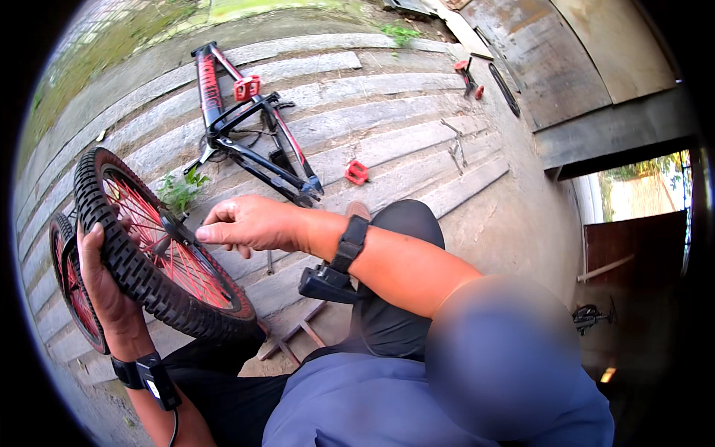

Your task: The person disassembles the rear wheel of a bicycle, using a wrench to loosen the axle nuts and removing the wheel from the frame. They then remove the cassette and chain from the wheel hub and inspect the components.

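Note:
My left hand grips the knobby black tyre of a bicycle wheel with red spokes, its thumb on the outer tread and some fingers showing between the spokes. The wheel stands tilted in front of my left knee. At its centre is a dark hub. My right hand reaches across to the hub's near end with fingers curled and thumb pressed in. Whatever those fingers pinch is too small to make out. A second red-spoked wheel stands behind the first at the far left.
A black and red bicycle frame lies on the slatted ground, a red pedal on it. Another red pedal lies nearer. Small metal tools lie to the right. A loose black tyre rests by wooden boards. A brown metal stand is below.

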Available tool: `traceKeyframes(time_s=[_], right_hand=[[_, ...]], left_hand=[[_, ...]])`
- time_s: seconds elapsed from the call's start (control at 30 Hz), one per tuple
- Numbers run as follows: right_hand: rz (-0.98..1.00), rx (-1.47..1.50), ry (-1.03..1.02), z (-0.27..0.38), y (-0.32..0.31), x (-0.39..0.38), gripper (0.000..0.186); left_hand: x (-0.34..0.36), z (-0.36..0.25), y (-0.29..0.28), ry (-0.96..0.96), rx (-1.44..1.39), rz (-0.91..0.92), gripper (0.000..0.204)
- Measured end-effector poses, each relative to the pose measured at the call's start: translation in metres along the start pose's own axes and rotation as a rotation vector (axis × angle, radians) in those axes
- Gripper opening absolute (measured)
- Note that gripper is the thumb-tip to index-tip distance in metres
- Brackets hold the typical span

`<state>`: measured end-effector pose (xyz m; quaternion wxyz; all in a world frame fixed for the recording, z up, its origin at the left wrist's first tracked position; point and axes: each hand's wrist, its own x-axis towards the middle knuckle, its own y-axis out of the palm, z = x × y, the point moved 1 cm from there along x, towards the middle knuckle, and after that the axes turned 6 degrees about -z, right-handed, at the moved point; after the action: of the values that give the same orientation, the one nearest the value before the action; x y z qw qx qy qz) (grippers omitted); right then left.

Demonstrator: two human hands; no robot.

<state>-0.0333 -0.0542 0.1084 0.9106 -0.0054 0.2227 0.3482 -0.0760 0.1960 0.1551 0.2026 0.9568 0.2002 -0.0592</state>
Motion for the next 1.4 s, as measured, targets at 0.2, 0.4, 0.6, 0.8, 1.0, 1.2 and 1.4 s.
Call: traceKeyframes(time_s=[0.2,0.4,0.6,0.8,1.0,1.2,1.4], right_hand=[[0.025,0.109,-0.108,0.01,0.008,0.004,0.053],[0.058,0.114,-0.198,0.014,-0.008,0.002,0.059],[-0.082,-0.232,-0.415,0.017,-0.01,-0.011,0.064],[-0.115,-0.311,-0.452,0.016,-0.003,-0.008,0.078],[-0.132,-0.435,-0.392,0.025,-0.002,-0.017,0.083],[-0.183,-0.458,-0.58,0.014,0.006,-0.019,0.074],[-0.108,-0.282,-0.422,0.014,-0.002,-0.016,0.049]], left_hand=[[0.005,0.015,0.001,-0.141,-0.143,0.073,0.034],[0.004,0.043,0.044,-0.105,-0.164,-0.026,0.037],[0.0,0.039,0.037,-0.206,-0.17,0.057,0.039],[-0.007,0.029,0.069,0.047,0.048,-0.051,0.031],[-0.02,0.01,0.049,0.338,0.613,-0.221,0.072],[-0.064,0.004,0.098,0.946,0.6,0.07,0.023],[-0.058,0.022,0.104,0.926,0.636,0.176,0.02]])
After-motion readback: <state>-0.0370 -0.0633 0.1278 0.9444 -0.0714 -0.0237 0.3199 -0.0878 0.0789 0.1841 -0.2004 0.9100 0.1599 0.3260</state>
